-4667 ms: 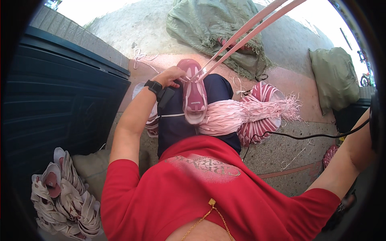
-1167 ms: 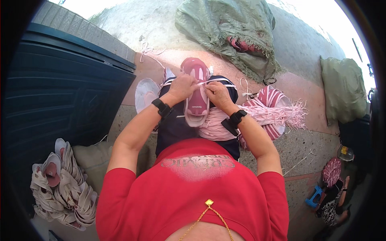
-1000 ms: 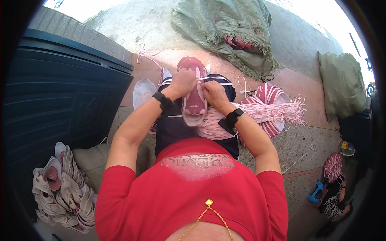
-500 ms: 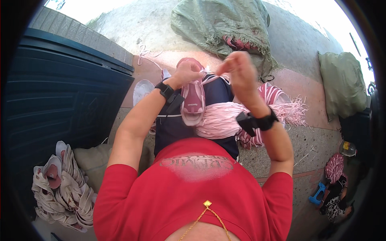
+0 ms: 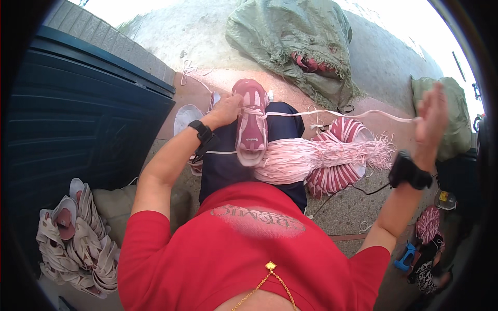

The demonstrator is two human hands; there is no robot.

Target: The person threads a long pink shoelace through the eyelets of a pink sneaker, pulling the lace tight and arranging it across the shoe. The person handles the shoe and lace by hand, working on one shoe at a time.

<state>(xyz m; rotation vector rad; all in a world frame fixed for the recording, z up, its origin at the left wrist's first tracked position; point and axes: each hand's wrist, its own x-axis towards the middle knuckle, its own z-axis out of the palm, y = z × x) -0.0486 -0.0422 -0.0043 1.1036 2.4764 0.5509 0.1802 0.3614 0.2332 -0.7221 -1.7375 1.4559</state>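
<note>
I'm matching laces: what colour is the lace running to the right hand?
Pale pink; the lace shows best in the head view.

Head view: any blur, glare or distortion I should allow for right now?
Head view: the right hand looks blurred, the shoe fairly sharp; head view: glare whites out the top left and upper right, while the lower right is dim; head view: the black fisheye rim curves in along both sides.
</note>
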